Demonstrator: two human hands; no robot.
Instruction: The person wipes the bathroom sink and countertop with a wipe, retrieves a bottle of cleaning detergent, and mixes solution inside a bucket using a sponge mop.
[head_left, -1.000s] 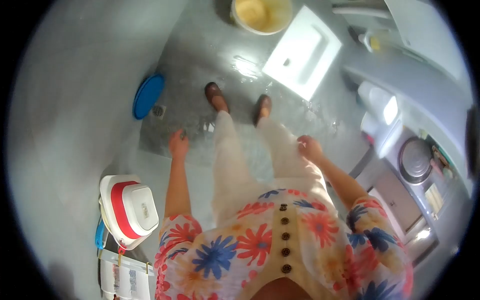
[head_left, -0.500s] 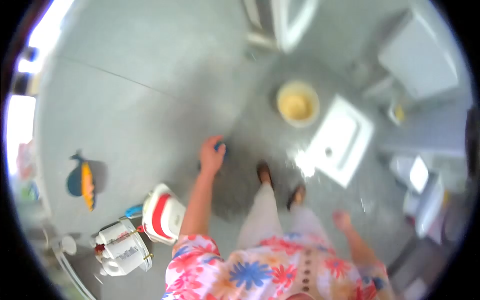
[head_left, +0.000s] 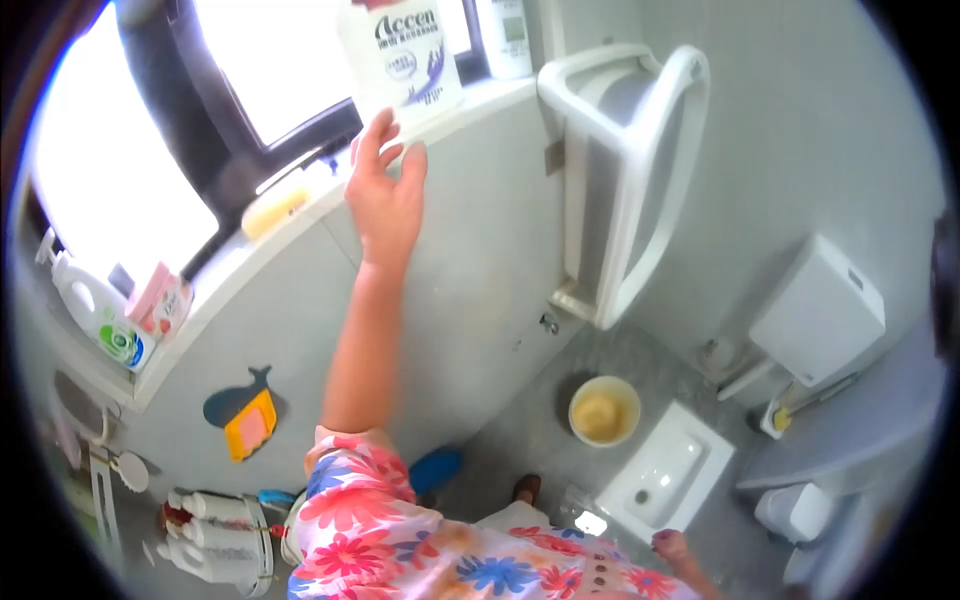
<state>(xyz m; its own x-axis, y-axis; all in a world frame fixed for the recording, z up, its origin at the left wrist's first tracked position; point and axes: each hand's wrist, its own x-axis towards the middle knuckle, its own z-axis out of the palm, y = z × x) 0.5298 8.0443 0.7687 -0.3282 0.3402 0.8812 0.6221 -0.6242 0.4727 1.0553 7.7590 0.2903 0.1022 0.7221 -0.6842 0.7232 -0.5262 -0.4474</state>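
My left hand (head_left: 385,195) is raised at the windowsill (head_left: 310,205), with fingers apart and nothing visible in them. Its fingertips overlap the lower edge of a large white Accen bottle (head_left: 410,65) in my view; whether they touch it I cannot tell. A pale yellow bottle or tube (head_left: 275,205) lies on the sill to the left of the hand. Low at my side hangs my right hand (head_left: 670,545), small in view, its fingers too indistinct to read. The white squat-toilet basin (head_left: 665,470) is the nearest thing to it.
A bucket (head_left: 632,410) with yellowish contents stands on the floor. A white folding wall rack (head_left: 630,160) juts out right of the window. The toilet tank (head_left: 820,310) is at right. Left are a pump bottle (head_left: 100,310), a whale-shaped holder (head_left: 228,405) and a bottle rack (head_left: 262,550).
My view has tilted up toward the window. My left hand has risen from low by the wall to the sill, its fingers now spread. My right hand still hangs low.
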